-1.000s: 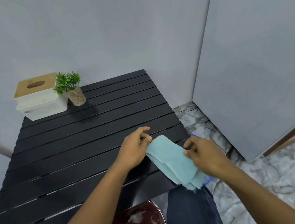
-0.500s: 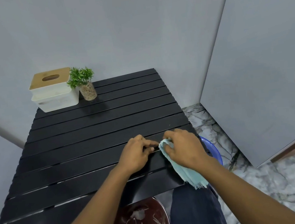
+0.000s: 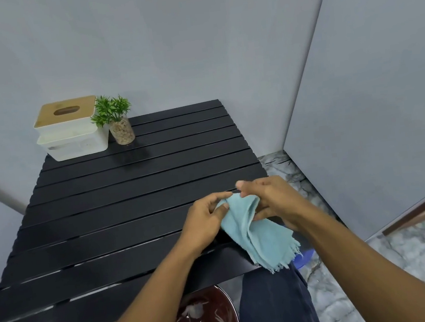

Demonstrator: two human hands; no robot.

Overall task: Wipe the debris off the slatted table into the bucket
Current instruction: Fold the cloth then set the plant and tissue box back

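A light blue cloth (image 3: 261, 237) hangs over the near right corner of the black slatted table (image 3: 121, 203). My left hand (image 3: 207, 221) pinches the cloth's upper left edge. My right hand (image 3: 271, 199) grips its upper right part, with the frayed end draping down past the table's front edge. A dark red bucket (image 3: 205, 320) with white scraps inside stands on the floor below the table's front edge, partly hidden by my left forearm. I see no debris on the slats.
A white tissue box with a wooden lid (image 3: 70, 129) and a small potted plant (image 3: 118, 121) stand at the table's far left corner. A blue basin (image 3: 304, 257) peeks out on the floor by the right side. Grey walls stand close behind and to the right.
Both hands have gathered the cloth: the right hand moved up from the cloth's lower side to its top edge beside the left hand, and the cloth now bunches between them.
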